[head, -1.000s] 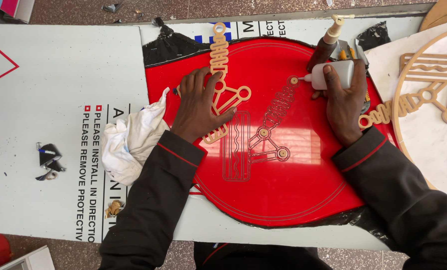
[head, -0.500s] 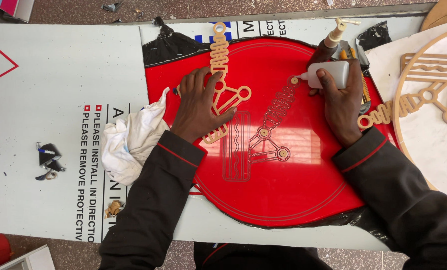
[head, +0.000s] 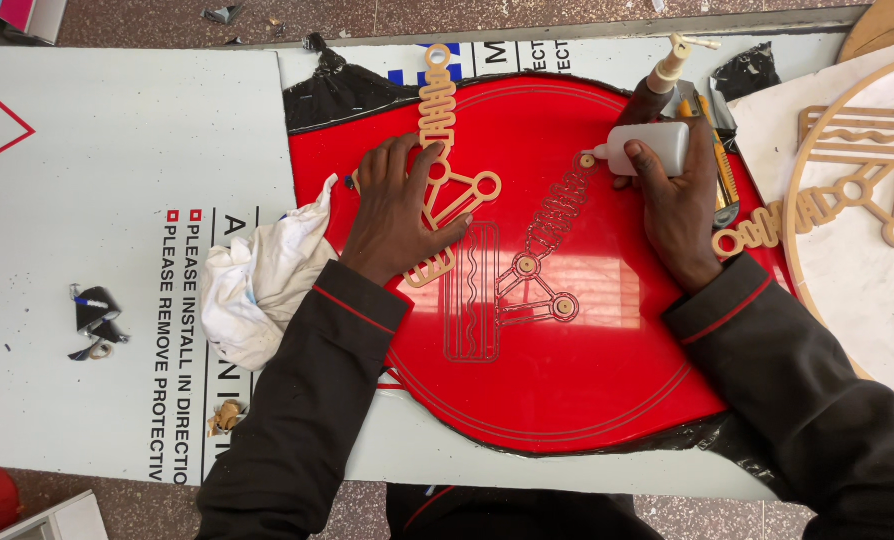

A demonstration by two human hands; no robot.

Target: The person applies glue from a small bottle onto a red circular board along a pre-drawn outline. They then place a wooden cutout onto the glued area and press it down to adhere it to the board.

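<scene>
1. Red disc point(head: 567, 380) lies on a white sheet point(head: 117, 180), engraved outline at its middle.
2. Left hand point(head: 397, 215) lies flat, fingers spread, pressing a tan cutout point(head: 445, 170) onto the disc's upper left.
3. White rag point(head: 257, 280) sits just beside the left wrist.
4. Right hand point(head: 677, 200) grips a white glue bottle point(head: 647, 148) sideways, nozzle on the engraved outline, probably touching.
5. Second bottle point(head: 670, 65) stands just beyond.
6. A white disc point(head: 857, 290) with another cutout lies at far right.
</scene>
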